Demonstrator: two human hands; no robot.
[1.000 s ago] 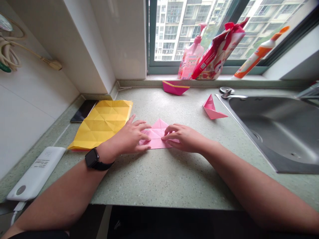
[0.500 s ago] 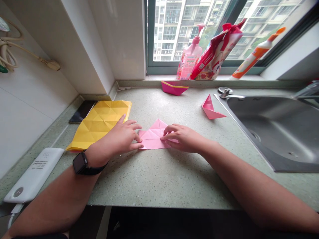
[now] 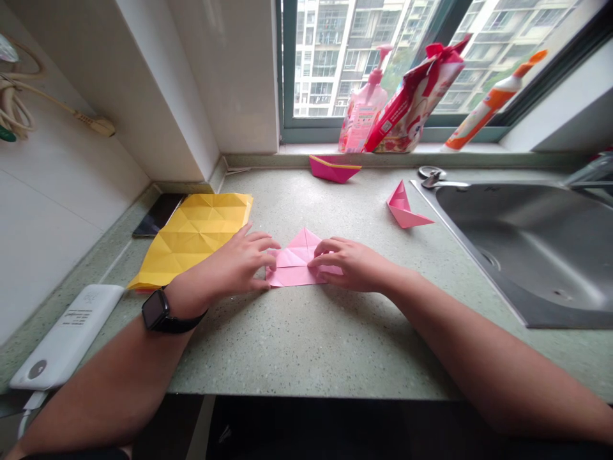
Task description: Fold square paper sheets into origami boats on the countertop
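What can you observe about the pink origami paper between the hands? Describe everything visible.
The pink origami paper lies flat on the speckled green countertop, folded to a point at its far side, with a straight near edge and visible creases. It looks thin and matte. The left hand touches its left side, the right hand its right.

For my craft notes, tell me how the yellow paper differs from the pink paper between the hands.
The yellow paper is larger and lies spread out, with a grid of creases, while the pink paper is smaller and folded to a point. The left hand and right hand rest on the pink paper. Both are creased paper on the counter.
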